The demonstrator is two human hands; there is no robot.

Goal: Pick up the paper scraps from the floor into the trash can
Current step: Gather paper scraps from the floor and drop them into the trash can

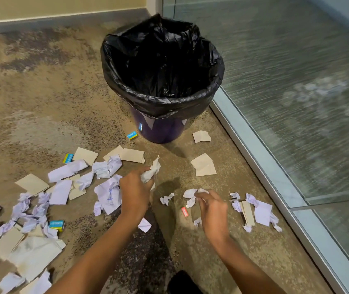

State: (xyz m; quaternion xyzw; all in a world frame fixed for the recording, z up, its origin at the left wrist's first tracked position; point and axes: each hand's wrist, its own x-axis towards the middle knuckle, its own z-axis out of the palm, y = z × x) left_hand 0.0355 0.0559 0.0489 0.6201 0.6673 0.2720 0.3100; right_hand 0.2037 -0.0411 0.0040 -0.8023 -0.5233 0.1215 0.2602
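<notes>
Head view: left hand point(136, 188) clamps a crumpled white scrap point(151, 172) just short of the trash can point(163, 66); right hand point(210, 206), fingers loosely apart, reaches another scrap point(189, 195). Next, probably pinch, then lift both binward.

Glass partition point(296, 81) right; small blue boxes point(132, 135) scattered

Place: an office corner (most likely)
Floor: brown carpet point(41, 92)
Wall: glass wall point(296, 81) in a metal frame
Bin: trash can point(160, 128) with black bag
</notes>
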